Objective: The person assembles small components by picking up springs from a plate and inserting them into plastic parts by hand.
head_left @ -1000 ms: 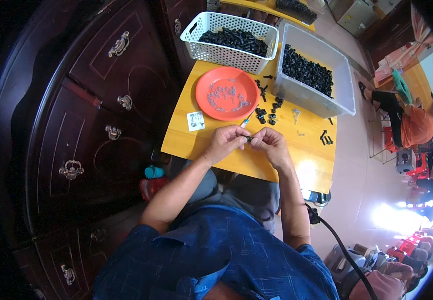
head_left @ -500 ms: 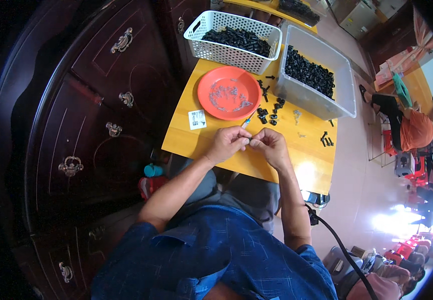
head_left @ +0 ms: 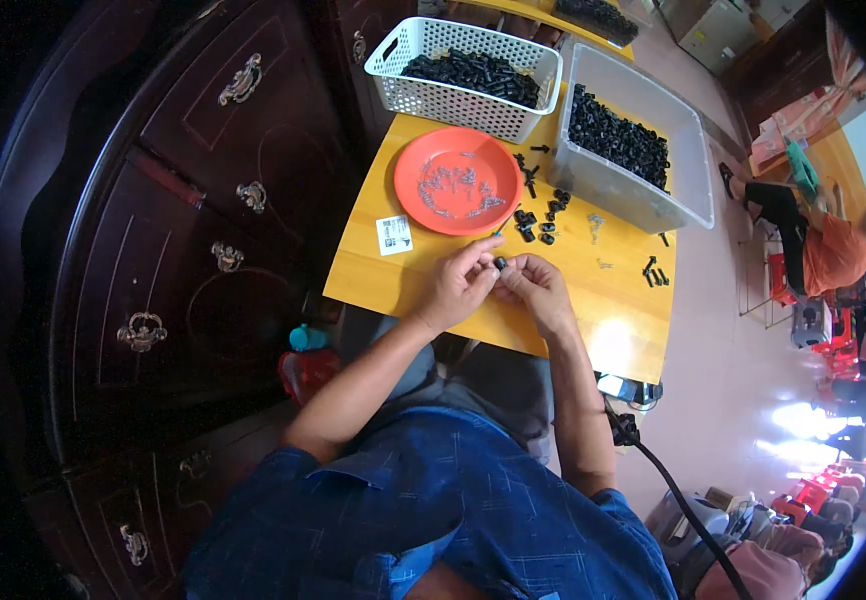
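Observation:
A small round black plastic part (head_left: pixel 500 263) is pinched between my two hands over the near part of the yellow table (head_left: pixel 373 280). My left hand (head_left: pixel 461 287) has its thumb and fingers against the part's left side. From the right, my right hand (head_left: pixel 539 293) grips it with thumb and bent fingers. Just beyond the left fingertips a thin bluish tool (head_left: pixel 498 234) shows a little; the rest is hidden. Past it, loose black plastic parts (head_left: pixel 526 225) lie near a red-orange plate (head_left: pixel 423 218) holding small silvery pieces (head_left: pixel 458 185).
A white perforated basket (head_left: pixel 433 100) and a clear bin (head_left: pixel 688 180), both filled with black parts, stand at the back. Small metal pieces (head_left: pixel 595 228), black screw-shaped parts (head_left: pixel 655 272) and a white printed card (head_left: pixel 393 235) lie around. Dark drawers (head_left: pixel 193 130) border the left; a person (head_left: pixel 838 255) sits far right.
The black part now shows more between my fingertips, and my hands have shifted slightly. My left fingers are raised and cover more of the bluish tool.

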Demonstrator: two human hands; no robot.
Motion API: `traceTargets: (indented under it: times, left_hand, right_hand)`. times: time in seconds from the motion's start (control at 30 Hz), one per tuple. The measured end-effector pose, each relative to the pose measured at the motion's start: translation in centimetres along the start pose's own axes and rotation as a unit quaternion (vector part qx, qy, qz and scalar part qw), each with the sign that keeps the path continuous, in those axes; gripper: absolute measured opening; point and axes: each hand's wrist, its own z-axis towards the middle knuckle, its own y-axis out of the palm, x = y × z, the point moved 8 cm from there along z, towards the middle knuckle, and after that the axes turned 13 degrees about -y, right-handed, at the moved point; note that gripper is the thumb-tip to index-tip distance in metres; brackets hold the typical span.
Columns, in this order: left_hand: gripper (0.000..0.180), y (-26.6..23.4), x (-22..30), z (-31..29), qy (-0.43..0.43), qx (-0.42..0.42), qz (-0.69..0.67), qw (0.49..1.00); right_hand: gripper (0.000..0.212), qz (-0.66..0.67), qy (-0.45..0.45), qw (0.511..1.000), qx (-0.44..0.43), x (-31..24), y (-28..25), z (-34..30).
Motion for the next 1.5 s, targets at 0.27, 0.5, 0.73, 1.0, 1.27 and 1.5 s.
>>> traceTargets:
  times: [0.27,0.5,0.73,1.0,1.27,1.5]
  left_hand:
    - [0.05,0.3,2.8,-0.7,0.039,0.042,0.146,0.988]
    - [0.031,0.2,2.4,-0.6,0.066,0.053,0.192,0.978]
    - [0.026,-0.1,2.2,-0.5,0.041,0.052,0.156,0.986]
    - [0.022,0.2,2.2,-0.6,0.013,0.016,0.128,0.992]
    - [0.024,0.4,3.5,-0.9,0.085,0.032,0.173,0.981]
    - [0.03,0.1,2.8,-0.8,0.081,0.037,0.17,0.981]
  right_hand:
    - [0.011,0.057,-0.034,0.996,0.058,0.3,0.1,-0.5]
    - [0.025,0.107,0.002,0.992,0.071,1.4,0.2,-0.8]
    - [0.037,0.17,0.027,0.982,0.079,1.6,-0.2,-1.2]
    - [0.036,0.119,0.049,0.991,0.042,1.0,0.1,-1.3]
    - [0.025,-0.129,-0.008,0.991,-0.032,-1.3,0.1,0.0]
    - [0.027,-0.198,-0.002,0.979,-0.056,-2.3,0.3,0.6]
